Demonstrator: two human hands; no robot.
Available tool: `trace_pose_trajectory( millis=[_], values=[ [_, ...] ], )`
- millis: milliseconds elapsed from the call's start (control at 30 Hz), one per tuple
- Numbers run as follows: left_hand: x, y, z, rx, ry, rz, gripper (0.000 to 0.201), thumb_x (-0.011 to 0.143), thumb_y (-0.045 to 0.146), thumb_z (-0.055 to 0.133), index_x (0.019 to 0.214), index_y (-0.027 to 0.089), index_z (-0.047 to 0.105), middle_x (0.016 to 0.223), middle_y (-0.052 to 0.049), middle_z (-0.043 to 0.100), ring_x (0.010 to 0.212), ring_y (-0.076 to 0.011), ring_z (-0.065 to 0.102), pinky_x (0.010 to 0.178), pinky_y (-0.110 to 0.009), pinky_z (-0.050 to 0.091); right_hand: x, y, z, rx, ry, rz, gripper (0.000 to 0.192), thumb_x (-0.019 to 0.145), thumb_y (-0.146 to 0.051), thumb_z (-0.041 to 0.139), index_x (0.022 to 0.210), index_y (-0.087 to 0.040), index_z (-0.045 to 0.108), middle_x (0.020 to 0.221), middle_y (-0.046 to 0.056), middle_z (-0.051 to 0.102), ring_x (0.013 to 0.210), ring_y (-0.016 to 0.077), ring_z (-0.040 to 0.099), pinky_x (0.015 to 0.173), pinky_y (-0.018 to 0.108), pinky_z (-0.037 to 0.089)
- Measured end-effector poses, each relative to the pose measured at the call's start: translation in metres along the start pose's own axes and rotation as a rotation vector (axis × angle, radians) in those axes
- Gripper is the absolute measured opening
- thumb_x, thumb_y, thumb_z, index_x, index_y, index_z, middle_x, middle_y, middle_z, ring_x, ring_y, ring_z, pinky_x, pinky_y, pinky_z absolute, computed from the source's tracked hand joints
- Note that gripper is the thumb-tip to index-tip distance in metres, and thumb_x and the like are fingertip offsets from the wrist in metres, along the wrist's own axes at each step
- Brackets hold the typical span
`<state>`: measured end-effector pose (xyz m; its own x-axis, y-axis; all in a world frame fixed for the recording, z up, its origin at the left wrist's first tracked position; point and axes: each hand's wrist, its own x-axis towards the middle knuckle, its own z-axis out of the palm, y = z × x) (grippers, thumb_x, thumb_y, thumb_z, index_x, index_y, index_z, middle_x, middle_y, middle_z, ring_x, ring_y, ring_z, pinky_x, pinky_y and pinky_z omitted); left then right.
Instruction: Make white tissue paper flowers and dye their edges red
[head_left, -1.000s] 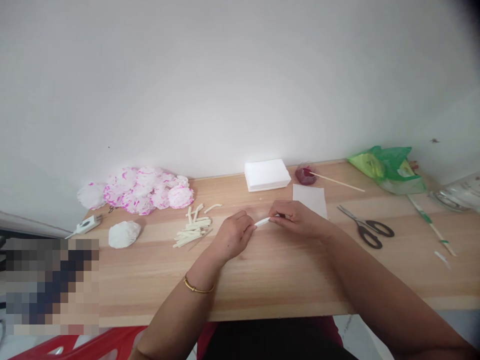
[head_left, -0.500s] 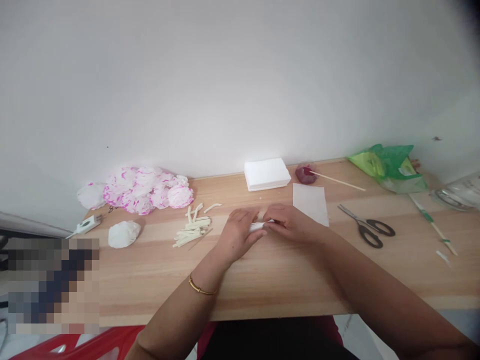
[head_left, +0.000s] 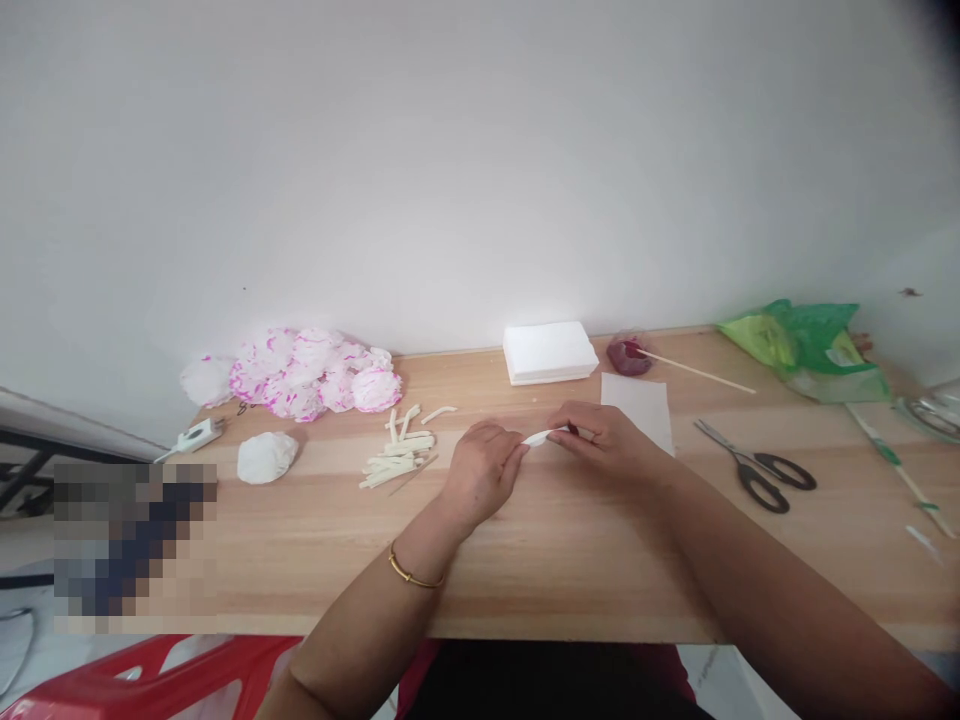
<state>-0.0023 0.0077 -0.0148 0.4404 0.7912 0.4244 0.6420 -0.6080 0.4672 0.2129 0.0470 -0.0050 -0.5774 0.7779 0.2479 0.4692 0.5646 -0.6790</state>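
Step in hand: judged to be rolling or twisting a narrow white paper strip (head_left: 541,437) into a slender stick, matching the cream rolled sticks (head_left: 397,460) piled to the left.
Left hand (head_left: 484,470): fingers closed in a pinch on the strip's left end.
Right hand (head_left: 607,440): fingers closed in a pinch on the strip's right end; most of that end is hidden under them.
Strip position: held between both hands just above the wooden table (head_left: 525,560), mid-table, near the white paper sheet (head_left: 641,405).
Long axis: runs left to right, right end slightly farther and higher.
Next move calls for: opposed finger rolling, even tension, ends kept aligned.
Nearby: scissors (head_left: 757,465) right; paper stack (head_left: 550,351) far.
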Motion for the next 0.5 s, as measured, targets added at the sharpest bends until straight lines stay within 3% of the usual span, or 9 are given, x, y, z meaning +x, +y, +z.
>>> trace_pose_trajectory(
  millis=[100, 233, 367, 500],
  values=[
    [-0.001, 0.008, -0.003, -0.152, 0.029, -0.048, 0.024, 0.092, 0.026, 0.040, 0.093, 0.015, 0.062, 0.075, -0.007, 0.063, 0.072, -0.0167, 0.057, 0.068, -0.029, 0.045, 0.000, 0.002, 0.003, 0.116, 0.031, 0.116, 0.028, 0.089, -0.043, 0.046, 0.084, -0.019, 0.062, 0.074, 0.002, 0.061, 0.067, 0.0145, 0.054, 0.061, 0.025, 0.039],
    [-0.001, 0.019, -0.003, -0.420, -0.032, -0.005, 0.023, 0.091, 0.027, 0.043, 0.092, 0.014, 0.063, 0.075, -0.006, 0.062, 0.071, -0.0149, 0.057, 0.068, -0.027, 0.046, 0.004, 0.004, 0.017, 0.205, 0.019, 0.213, 0.030, 0.088, -0.045, 0.047, 0.078, -0.019, 0.059, 0.075, 0.002, 0.062, 0.069, 0.0149, 0.054, 0.061, 0.026, 0.041],
    [-0.001, 0.028, -0.003, -0.653, -0.014, 0.053, 0.022, 0.089, 0.027, 0.047, 0.089, 0.014, 0.065, 0.085, -0.010, 0.063, 0.084, -0.0165, 0.059, 0.078, -0.029, 0.048, 0.012, 0.004, 0.031, 0.158, -0.058, 0.199, 0.027, 0.085, -0.041, 0.050, 0.074, -0.018, 0.060, 0.069, 0.002, 0.060, 0.063, 0.0146, 0.052, 0.057, 0.026, 0.041],
    [-0.001, 0.028, -0.006, -0.886, -0.006, -0.059, 0.023, 0.087, 0.032, 0.052, 0.083, 0.015, 0.067, 0.084, -0.008, 0.063, 0.087, -0.0173, 0.058, 0.081, -0.030, 0.046, 0.024, 0.003, 0.037, 0.126, -0.141, 0.186, 0.014, 0.077, -0.032, 0.057, 0.072, -0.020, 0.061, 0.070, 0.003, 0.062, 0.064, 0.0163, 0.055, 0.056, 0.028, 0.042]
  ],
)
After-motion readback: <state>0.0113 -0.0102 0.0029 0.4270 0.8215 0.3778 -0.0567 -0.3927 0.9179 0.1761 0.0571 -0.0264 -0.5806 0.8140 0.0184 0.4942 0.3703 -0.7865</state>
